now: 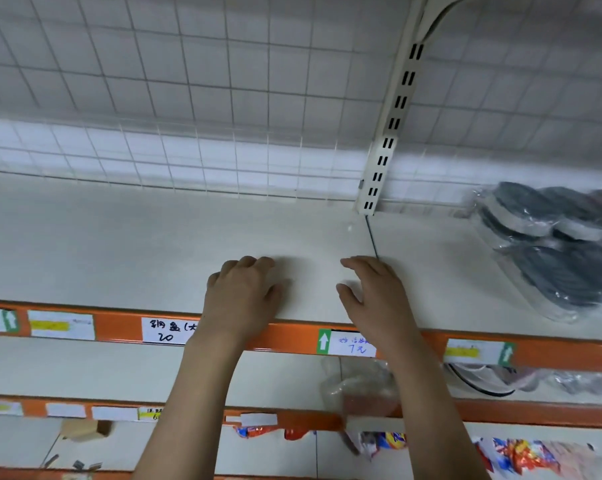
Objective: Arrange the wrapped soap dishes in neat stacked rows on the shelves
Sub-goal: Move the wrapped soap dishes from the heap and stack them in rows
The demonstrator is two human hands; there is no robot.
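A: From the head view, what are the hands doing?

B: Both reach over the orange front rail [292, 336] onto the upper shelf [126, 244]. The left hand [240, 292] lies palm down on the shelf board, its fingers bent a little at the knuckles and holding nothing. The right hand [375, 292] sits just beside it, apart from it, fingers spread and loosely curved, thumb out to the side. It holds nothing either. Whether its fingertips press the board or hang just above it, I cannot tell.

A: And the wrapped soap dishes?

B: A pile of wrapped soap dishes [552, 244] sits at the far right of the same shelf, well apart from both hands. They look dark grey with pale rims, in clear plastic, stacked and leaning. The picture is blurred there.

A: What about the shelf itself?

B: A pale board with a seam running back to a slotted upright post [393, 123]. Behind it stands a white wire grid [188, 81]. The rail carries price labels [169, 330], some handwritten, one with a green arrow.

A: Below that?

B: A lower shelf [85, 372] holds a crumpled plastic bag [362, 389] with something reddish inside, under the right forearm. Further down lie colourful packets [521, 455], and a small cardboard box [86, 429] at the left.
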